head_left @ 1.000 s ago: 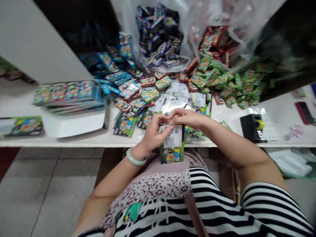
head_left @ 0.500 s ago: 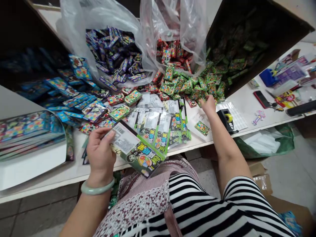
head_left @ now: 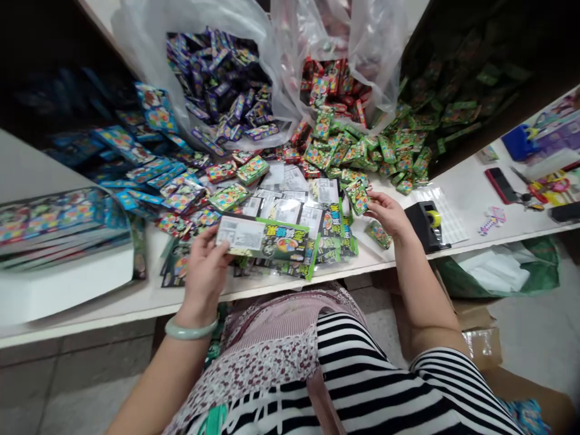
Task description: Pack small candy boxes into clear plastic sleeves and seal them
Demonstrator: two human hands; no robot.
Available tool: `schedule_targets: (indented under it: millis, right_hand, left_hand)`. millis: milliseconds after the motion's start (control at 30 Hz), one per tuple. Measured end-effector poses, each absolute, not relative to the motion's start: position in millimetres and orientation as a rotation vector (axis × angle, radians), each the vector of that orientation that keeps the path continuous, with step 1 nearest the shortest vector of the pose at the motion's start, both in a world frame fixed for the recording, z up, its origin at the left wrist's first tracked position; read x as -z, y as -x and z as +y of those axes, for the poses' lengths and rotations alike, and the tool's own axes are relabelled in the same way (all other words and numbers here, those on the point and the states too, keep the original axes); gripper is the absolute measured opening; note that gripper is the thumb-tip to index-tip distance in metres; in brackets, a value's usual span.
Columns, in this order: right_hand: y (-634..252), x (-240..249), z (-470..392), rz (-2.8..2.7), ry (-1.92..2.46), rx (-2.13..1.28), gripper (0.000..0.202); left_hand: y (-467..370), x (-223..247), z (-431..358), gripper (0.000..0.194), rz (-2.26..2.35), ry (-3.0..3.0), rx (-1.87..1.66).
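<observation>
My left hand [head_left: 209, 266] pinches the left end of a flat printed packet [head_left: 284, 241], black and green with a white label panel. The packet is held over several similar packets [head_left: 333, 225] spread on the table. Between the fingertips of my right hand [head_left: 387, 211] is a small green candy box [head_left: 357, 196], lifted by its lower right side. Below that hand another small green box [head_left: 379, 234] lies on clear plastic. A heap of green boxes [head_left: 362, 149] sits just behind my right hand.
Plastic bags hold purple boxes [head_left: 222, 90] and red boxes [head_left: 333, 84] at the back. Blue packets [head_left: 158, 172] spill from the left. A tape dispenser [head_left: 426, 226], a phone [head_left: 499, 185] and scissors [head_left: 550, 186] lie right. A white carton flap [head_left: 67, 290] stands front left.
My right hand has come away from the green heap with a small green box. My left hand has raised the packet and turned it nearly level.
</observation>
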State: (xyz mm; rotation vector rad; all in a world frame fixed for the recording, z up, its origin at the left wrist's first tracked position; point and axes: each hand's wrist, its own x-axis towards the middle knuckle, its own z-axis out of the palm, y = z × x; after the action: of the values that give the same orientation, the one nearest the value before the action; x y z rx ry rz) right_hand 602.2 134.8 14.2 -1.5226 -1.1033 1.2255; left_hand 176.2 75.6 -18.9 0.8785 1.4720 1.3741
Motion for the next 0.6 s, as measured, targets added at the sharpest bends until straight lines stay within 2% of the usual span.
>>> schedule_targets:
  millis: [200,367,467,600]
  right_hand:
    - [-527.0,-8.9,128.0,-1.15,1.432,-1.431,0.058]
    - [-515.1,-12.9,124.1,-1.352,1.449,-1.389,0.046]
    - [-521.1,-28.9,132.6,-1.576,1.467,-1.211,0.037]
    - [-520.1,-45.8,165.3,-1.973,1.42,-1.127,0.037]
  left_hand:
    - [-162.0,32.7,56.5,0.08,1.673,-1.498,-1.066]
    - [-149.4,18.9,48.2,0.079,1.816,-1.824,-0.822]
    - [-162.6,3.6,52.3,0.088,1.672,-2.105,-0.745]
    - [-191.3,-7.4,64.6,0.098,1.276,-2.297,-0.343]
